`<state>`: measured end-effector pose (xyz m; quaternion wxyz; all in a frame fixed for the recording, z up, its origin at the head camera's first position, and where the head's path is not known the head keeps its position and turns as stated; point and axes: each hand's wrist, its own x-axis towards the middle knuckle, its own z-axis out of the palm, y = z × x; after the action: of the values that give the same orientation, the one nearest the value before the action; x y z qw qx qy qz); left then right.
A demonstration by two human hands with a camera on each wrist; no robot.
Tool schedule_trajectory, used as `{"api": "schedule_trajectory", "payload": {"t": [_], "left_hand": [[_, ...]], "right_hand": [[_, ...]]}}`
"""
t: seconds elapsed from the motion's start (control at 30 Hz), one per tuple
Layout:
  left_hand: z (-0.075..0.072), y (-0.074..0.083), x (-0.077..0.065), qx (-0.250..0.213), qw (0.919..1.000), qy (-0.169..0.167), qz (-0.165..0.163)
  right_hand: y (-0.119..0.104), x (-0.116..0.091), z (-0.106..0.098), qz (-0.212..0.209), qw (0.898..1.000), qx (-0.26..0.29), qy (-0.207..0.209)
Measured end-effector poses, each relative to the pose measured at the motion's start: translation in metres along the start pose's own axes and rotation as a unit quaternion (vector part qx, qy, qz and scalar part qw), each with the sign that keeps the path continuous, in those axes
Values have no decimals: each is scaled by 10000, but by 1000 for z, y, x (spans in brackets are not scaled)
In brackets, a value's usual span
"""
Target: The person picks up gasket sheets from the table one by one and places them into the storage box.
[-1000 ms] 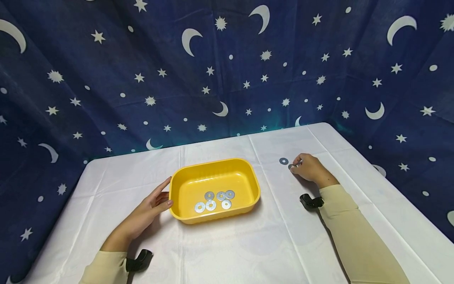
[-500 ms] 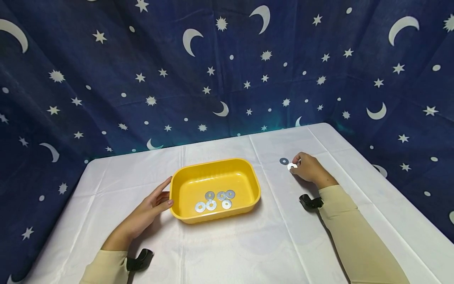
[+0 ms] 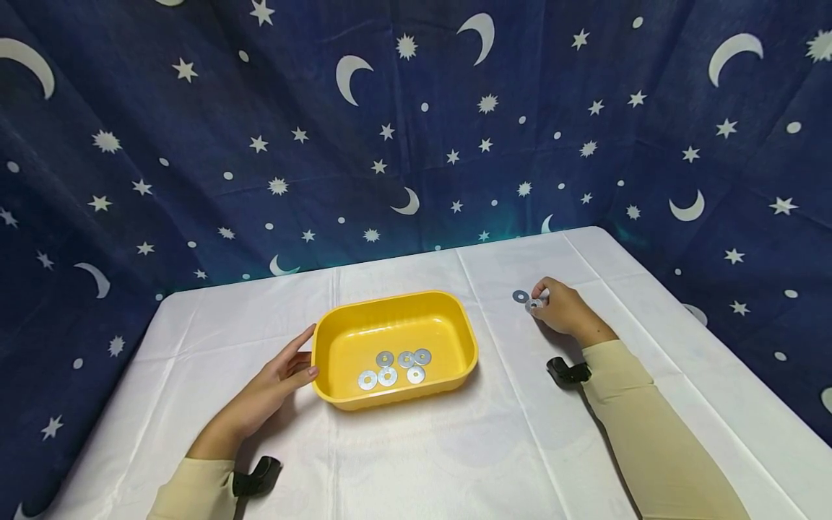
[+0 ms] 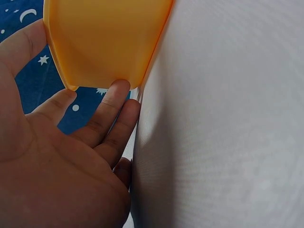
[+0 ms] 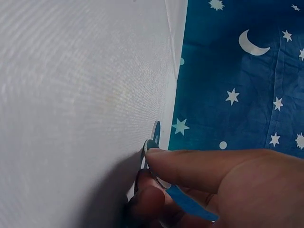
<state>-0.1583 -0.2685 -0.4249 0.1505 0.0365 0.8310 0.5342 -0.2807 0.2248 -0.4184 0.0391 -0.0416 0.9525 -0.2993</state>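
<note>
Yellow tray with six washers; one washer in the fingers, another on the counter.
One rectangular yellow plastic-looking tray (image 3: pixel 390 325), rounded corners, set mid-scene on a white-cloth-covered counter (image 3: pixel 422 462); inside, toward its near side, six flat round silver metal washers (image 3: pixel 387 383), the rightmost far pair touching or overlapping. One left hand (image 3: pixel 269 383), fingers spread and mostly straight, touching the tray's left end. One right hand (image 3: pixel 567 310), at the counter's right, thumb and finger closed in a pinch on a silver metal ring washer (image 3: pixel 529 306); whether more sit beneath the fingers, I cannot tell. One dark-grey ring washer (image 3: pixel 516 296), flat on the counter, just left and far of the pinched one. Behind, one dark-blue cloth backdrop (image 3: pixel 429 188) with white moons and stars.
</note>
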Motion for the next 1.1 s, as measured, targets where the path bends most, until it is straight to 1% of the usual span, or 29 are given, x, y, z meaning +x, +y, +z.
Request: {"api": "schedule_trajectory", "payload": {"t": [0.23,0.43,0.57,0.77,1.1], "left_hand": [[0,1,0,11,10000,27,-49],[0,1,0,-3,10000,29,-58],[0,1,-1,3,10000,8,-23],[-1,0,-1,-24,10000,-1,31],[0,0,-1,-53,10000,16,-13]], "right_hand": [[-4,0,-1,105,9998,130,-146],[-7,-1,-3,39,9998,143,-122],[-15,-4,-5,7,9997,223,-78],[-28,-9,-9,-245,9989,407,13],[-50,-19,-12,-686,9962,460,266]]}}
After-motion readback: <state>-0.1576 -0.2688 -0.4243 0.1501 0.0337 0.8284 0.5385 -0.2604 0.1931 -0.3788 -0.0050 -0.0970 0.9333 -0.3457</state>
